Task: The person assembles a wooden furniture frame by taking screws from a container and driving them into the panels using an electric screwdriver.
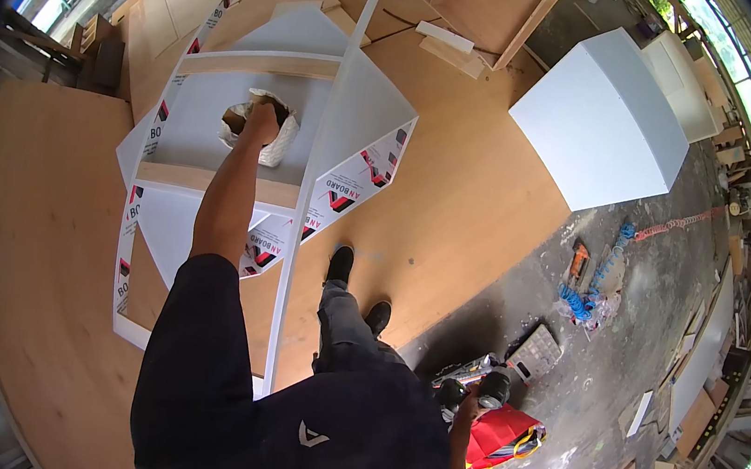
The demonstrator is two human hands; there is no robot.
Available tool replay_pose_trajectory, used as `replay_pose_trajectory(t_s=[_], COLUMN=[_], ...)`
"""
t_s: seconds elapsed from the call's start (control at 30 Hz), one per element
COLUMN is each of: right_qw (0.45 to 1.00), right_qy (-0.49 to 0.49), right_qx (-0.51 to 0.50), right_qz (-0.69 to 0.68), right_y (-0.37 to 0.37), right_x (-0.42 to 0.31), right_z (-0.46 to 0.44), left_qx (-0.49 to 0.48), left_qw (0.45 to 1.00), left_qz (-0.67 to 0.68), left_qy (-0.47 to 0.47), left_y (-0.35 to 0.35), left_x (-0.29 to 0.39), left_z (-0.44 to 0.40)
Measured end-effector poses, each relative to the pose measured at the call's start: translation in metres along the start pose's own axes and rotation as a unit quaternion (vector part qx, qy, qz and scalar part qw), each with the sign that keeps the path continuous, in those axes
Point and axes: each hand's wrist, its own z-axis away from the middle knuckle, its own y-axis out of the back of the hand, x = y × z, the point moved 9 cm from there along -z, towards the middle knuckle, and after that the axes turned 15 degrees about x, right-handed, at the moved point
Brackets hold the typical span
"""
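My left hand (263, 122) reaches into a crumpled white cloth bag (279, 146) with a dark opening, so its fingers are hidden. The bag rests on a pale panel between two wooden crosspieces (218, 183) of a long white frame (314, 147). Printed film covers parts of the frame and the white board (366, 170) beneath it. Low on the right, my right hand (471, 404) is wrapped round a black and grey power tool (494, 390), partly hidden by my body, above a toolbox and a red bag (501, 436).
Wooden sheets (457, 179) lie under my feet. A large white box-shaped piece (600, 121) stands at the upper right. On the concrete floor are an orange tool (580, 260) and a coiled blue hose (578, 303). Wood scraps line the right side.
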Motion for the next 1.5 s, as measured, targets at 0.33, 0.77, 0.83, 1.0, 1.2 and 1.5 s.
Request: replay_pose_trajectory(t_s=[0.33, 0.77, 0.83, 1.0, 1.2, 1.5], right_qw=[0.999, 0.999, 0.999, 0.994, 0.990, 0.969], right_qy=[-0.041, 0.051, 0.027, 0.009, 0.039, 0.038], right_qx=[0.019, 0.002, -0.009, -0.097, -0.122, -0.220], right_qz=[-0.023, -0.011, 0.034, -0.049, -0.053, 0.102], right_y=[0.014, -0.008, -0.011, -0.039, -0.053, -0.108], right_x=[0.028, -0.036, -0.026, -0.034, -0.068, -0.061], right_z=[0.002, 0.030, 0.025, 0.023, 0.031, 0.073], left_qx=[-0.023, 0.128, 0.162, 0.157, 0.207, 0.211], left_qw=[1.000, 0.982, 0.971, 0.926, 0.875, 0.567], left_qz=[-0.004, 0.130, 0.170, 0.309, 0.395, 0.725], left_qy=[-0.001, 0.045, 0.046, 0.148, 0.186, 0.330], left_y=[0.007, 0.049, 0.081, 0.079, 0.114, 0.182], left_x=[-0.003, -0.023, -0.015, -0.044, -0.063, -0.143], left_z=[0.007, -0.003, 0.002, 0.007, 0.037, 0.200])
